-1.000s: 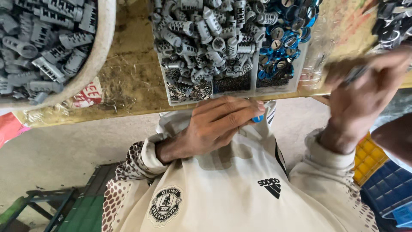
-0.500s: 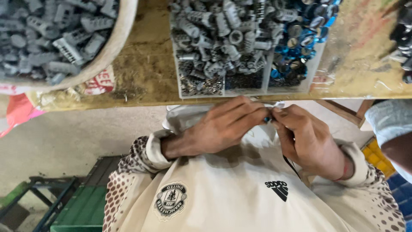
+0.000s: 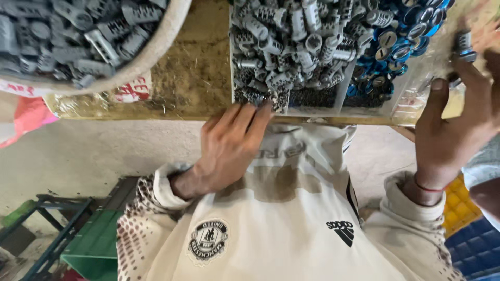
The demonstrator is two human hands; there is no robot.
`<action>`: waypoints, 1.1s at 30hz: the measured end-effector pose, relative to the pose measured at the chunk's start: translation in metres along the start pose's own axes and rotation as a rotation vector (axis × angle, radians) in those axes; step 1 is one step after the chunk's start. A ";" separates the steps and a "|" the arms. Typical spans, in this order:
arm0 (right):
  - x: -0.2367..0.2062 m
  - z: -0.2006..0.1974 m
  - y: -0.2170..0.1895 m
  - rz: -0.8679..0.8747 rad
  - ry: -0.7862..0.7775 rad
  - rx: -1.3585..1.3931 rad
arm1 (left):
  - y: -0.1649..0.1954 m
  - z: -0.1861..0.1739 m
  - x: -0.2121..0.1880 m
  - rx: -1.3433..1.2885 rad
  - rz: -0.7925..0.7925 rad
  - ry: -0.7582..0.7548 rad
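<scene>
Left hand (image 3: 229, 145) fingers extended forward, right hand (image 3: 458, 125) raised, fingers curled

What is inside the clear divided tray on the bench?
The tray holds grey plastic plugs in one compartment and blue caps in the next. Deeper layers are covered.

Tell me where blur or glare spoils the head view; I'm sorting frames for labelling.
Head view: the right hand is motion-smeared near the top right corner, along with the grey piece at its fingers; the left hand and grey plugs are sharp; soft daylight, mild sheen on the clear tray's wall.
</scene>
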State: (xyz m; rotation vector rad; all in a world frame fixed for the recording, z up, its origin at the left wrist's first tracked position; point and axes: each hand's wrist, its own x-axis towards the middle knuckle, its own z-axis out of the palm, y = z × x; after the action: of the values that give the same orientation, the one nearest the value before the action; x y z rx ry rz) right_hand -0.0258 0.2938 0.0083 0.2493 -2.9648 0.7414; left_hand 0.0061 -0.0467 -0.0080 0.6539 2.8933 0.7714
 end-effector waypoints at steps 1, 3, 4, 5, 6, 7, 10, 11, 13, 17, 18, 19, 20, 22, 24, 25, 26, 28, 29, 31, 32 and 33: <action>0.007 -0.003 -0.011 -0.004 -0.082 0.097 | 0.002 -0.003 0.003 0.019 -0.011 -0.032; 0.025 -0.003 -0.037 0.004 -0.281 0.350 | 0.006 -0.010 0.012 0.063 -0.009 -0.096; 0.032 0.004 -0.049 -0.151 -0.342 0.189 | 0.008 -0.014 0.016 0.066 -0.005 -0.122; 0.039 0.011 -0.060 -0.306 -0.399 0.023 | 0.008 -0.018 0.020 0.069 0.002 -0.144; 0.044 0.017 -0.068 -0.390 -0.421 -0.083 | 0.008 -0.021 0.022 0.073 0.005 -0.164; 0.048 0.023 -0.073 -0.476 -0.444 -0.188 | 0.008 -0.022 0.023 0.060 0.006 -0.135; 0.053 0.029 -0.077 -0.606 -0.357 -0.216 | 0.004 -0.018 0.021 0.015 -0.032 -0.088; 0.053 0.029 -0.077 -0.597 -0.408 -0.252 | 0.003 -0.014 0.020 -0.006 -0.061 -0.098; 0.053 0.026 -0.077 -0.573 -0.509 -0.328 | 0.001 -0.008 0.017 -0.067 -0.083 -0.082; 0.051 0.020 -0.080 -0.499 -0.575 -0.292 | 0.007 -0.009 0.009 -0.281 -0.099 0.006; 0.050 0.019 -0.080 -0.446 -0.561 -0.233 | 0.010 -0.010 0.008 -0.346 -0.114 0.026; 0.048 0.019 -0.080 -0.395 -0.547 -0.173 | 0.011 -0.010 0.009 -0.395 -0.125 0.038; 0.045 0.020 -0.079 -0.322 -0.518 -0.066 | 0.014 -0.009 0.010 -0.445 -0.136 0.049; 0.037 0.022 -0.074 -0.175 -0.457 0.145 | 0.018 -0.006 0.013 -0.565 -0.177 0.052; 0.028 0.028 -0.067 -0.034 -0.445 0.459 | 0.024 -0.002 0.015 -0.705 -0.233 0.032; 0.023 0.030 -0.063 0.039 -0.437 0.616 | 0.025 0.001 0.017 -0.774 -0.213 0.063; 0.018 0.031 -0.060 0.161 -0.478 0.744 | 0.027 0.003 0.019 -0.843 -0.193 0.095; 0.009 0.033 -0.055 0.408 -0.555 0.995 | 0.030 0.008 0.025 -0.971 -0.197 0.128; 0.006 0.033 -0.054 0.456 -0.566 1.085 | 0.033 0.011 0.028 -1.032 -0.221 0.126; 0.002 0.033 -0.052 0.555 -0.577 1.265 | 0.037 0.015 0.034 -1.207 -0.299 0.094; 0.001 0.033 -0.051 0.549 -0.595 1.299 | 0.040 0.016 0.037 -1.320 -0.355 0.062; 0.000 0.033 -0.050 0.540 -0.613 1.332 | 0.042 0.017 0.039 -1.432 -0.411 0.030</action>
State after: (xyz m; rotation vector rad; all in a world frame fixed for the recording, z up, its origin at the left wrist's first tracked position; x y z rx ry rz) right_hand -0.0181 0.2348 0.0028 -0.3622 -2.3461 3.0335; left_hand -0.0101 0.0104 -0.0009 -0.1344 1.5924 2.2209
